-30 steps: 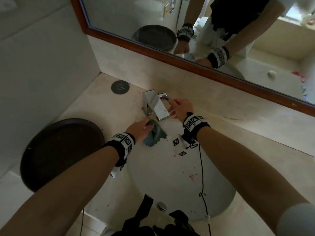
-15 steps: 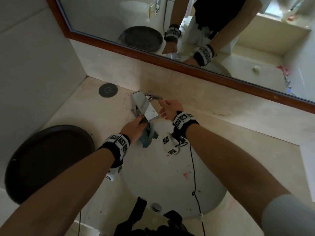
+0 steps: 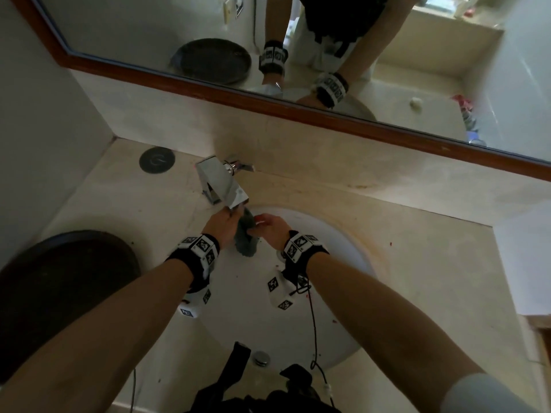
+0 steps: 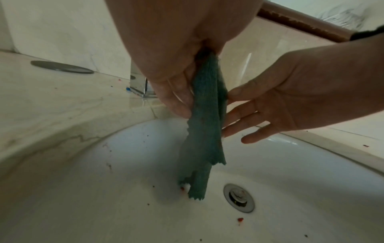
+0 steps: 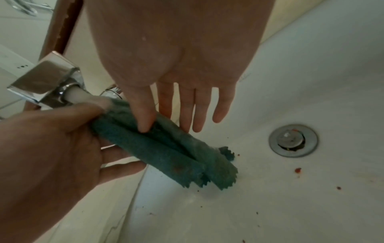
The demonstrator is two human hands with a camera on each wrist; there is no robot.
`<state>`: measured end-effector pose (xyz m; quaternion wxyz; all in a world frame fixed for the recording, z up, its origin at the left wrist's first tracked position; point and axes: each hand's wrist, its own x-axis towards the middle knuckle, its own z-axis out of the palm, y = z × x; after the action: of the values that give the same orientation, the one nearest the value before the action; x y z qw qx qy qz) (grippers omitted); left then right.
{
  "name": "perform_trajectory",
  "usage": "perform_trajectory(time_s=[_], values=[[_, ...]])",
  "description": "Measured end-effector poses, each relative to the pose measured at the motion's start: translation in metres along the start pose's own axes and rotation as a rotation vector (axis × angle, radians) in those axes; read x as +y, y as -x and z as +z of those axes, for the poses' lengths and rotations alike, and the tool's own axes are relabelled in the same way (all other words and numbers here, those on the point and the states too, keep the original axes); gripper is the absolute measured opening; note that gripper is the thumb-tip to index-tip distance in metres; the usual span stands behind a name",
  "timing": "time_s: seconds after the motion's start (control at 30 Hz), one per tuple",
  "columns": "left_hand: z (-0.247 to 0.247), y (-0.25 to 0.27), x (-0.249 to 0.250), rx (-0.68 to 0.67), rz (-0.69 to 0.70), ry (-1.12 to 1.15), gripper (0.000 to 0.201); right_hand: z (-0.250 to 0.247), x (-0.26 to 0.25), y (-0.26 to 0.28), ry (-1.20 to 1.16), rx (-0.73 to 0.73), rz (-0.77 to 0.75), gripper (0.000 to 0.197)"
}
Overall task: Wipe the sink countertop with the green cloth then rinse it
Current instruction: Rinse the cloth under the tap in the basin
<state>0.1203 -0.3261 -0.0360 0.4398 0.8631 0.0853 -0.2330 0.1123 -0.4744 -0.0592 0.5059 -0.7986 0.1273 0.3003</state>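
Head view, left hand gripping green cloth under faucet, right hand flat-fingered against it, basin below.

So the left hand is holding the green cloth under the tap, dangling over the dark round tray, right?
Not quite. The left hand does hold the green cloth under the tap, but it dangles over the white sink basin, as the left wrist view shows.

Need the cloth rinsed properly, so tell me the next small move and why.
Probably close the right hand on the green cloth and rub it under the faucet. The left hand grips its top right below the spout, it hangs into the sink basin, and the right fingers only touch it, straight.
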Motion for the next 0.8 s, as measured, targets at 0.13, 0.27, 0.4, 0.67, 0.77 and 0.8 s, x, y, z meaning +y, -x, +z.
perform_trajectory(time_s=[0.13, 0.27, 0.4, 0.67, 0.77, 0.8], values=[[0.007, -0.005, -0.003, -0.004, 0.004, 0.010, 0.057, 0.004, 0.009, -0.001, 0.017, 0.016, 0.033, 0.049], [0.009, -0.008, -0.002, 0.012, 0.001, 0.031, 0.051, 0.003, 0.012, -0.003, -0.005, 0.131, -0.005, 0.015], [0.004, -0.007, -0.004, 0.006, 0.022, 0.077, 0.043, 0.005, 0.014, -0.008, -0.088, 0.223, -0.040, 0.012], [-0.009, 0.000, -0.002, 0.013, 0.069, 0.062, 0.050, 0.001, 0.005, -0.020, -0.318, 0.339, -0.074, 0.011], [-0.010, 0.001, -0.005, -0.021, 0.041, -0.061, 0.049, -0.005, -0.002, -0.022, -0.436, 0.345, -0.047, 0.011], [-0.011, 0.001, -0.006, -0.024, 0.034, -0.087, 0.051, -0.008, -0.005, -0.023, -0.452, 0.353, -0.029, 0.012]])
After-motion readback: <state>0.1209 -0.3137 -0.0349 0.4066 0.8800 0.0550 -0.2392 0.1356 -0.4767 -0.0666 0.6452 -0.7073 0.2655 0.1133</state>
